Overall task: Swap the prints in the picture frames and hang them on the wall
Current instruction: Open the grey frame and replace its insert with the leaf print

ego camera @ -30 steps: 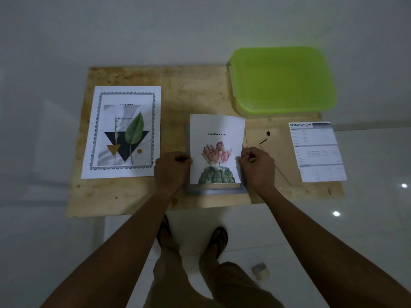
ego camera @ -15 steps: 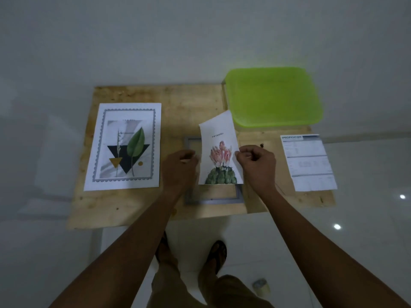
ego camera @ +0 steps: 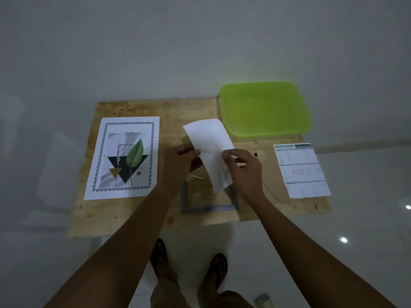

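Centrally, over the plywood tabletop [ego camera: 133, 215], both hands hold a white sheet [ego camera: 209, 143] up off the surface, its blank side toward the camera and its length curled and tilted. The left hand [ego camera: 181, 162] has its grip pinched on the sheet's left edge, and the right hand [ego camera: 244, 168] has its grip pinched on the right edge (thumb on the near face, fingers behind).

Below the sheet a grey picture frame [ego camera: 209, 208] lies flat near the front edge of the tabletop. Bare wood shows through its opening, and its far part is hidden by the hands and the paper.

A leaf print [ego camera: 124, 158] with a patterned border lies flat on the left part of the tabletop, well apart from the frame. A lime-green lidded box [ego camera: 264, 108] sits at the far right corner. A specification sheet [ego camera: 301, 170] lies at the right edge, hanging slightly past it. Between that sheet and the right hand lies a brown board [ego camera: 268, 160] with a small dark fitting on it.

On the floor [ego camera: 355, 263], sandalled feet [ego camera: 160, 256] stand under the front edge, with a roll of tape [ego camera: 263, 301] beside them.
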`<control>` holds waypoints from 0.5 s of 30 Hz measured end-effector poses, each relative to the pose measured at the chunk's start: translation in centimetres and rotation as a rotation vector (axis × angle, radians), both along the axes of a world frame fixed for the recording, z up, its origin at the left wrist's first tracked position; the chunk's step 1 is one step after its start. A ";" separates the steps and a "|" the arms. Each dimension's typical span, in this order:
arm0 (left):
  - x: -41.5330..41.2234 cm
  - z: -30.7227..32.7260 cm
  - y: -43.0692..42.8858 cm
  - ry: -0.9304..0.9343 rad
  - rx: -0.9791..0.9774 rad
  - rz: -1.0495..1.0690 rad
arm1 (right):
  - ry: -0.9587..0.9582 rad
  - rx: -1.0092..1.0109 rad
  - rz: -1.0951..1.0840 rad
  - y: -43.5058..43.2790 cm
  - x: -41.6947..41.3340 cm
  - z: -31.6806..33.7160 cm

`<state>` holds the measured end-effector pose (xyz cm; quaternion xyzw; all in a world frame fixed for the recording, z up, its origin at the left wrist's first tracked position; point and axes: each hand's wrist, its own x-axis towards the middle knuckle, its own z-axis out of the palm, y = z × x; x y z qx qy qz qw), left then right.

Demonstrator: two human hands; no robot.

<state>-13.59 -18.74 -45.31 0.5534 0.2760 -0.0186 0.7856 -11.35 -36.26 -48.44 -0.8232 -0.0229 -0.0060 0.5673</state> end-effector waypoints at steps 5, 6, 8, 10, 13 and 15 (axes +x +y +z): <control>-0.2 -0.4 1.6 -0.015 -0.075 -0.110 | 0.501 0.134 -0.136 -2.1 2.9 -1.9; 0.0 -0.5 1.8 -0.015 -0.064 -0.141 | 0.560 0.207 -0.110 -2.5 3.3 -2.1; 0.3 -1.0 2.4 -0.003 -0.027 -0.178 | 0.611 0.289 0.001 -3.1 3.6 -1.9; 0.5 -1.9 2.8 0.022 0.042 -0.186 | 0.570 0.240 0.031 -3.2 3.7 -2.3; 0.5 -3.8 3.2 0.054 0.201 -0.214 | 0.501 0.110 -0.038 -3.1 3.7 -3.8; 0.1 -5.2 3.4 0.058 0.308 -0.226 | 0.488 0.056 -0.038 -2.9 3.4 -4.9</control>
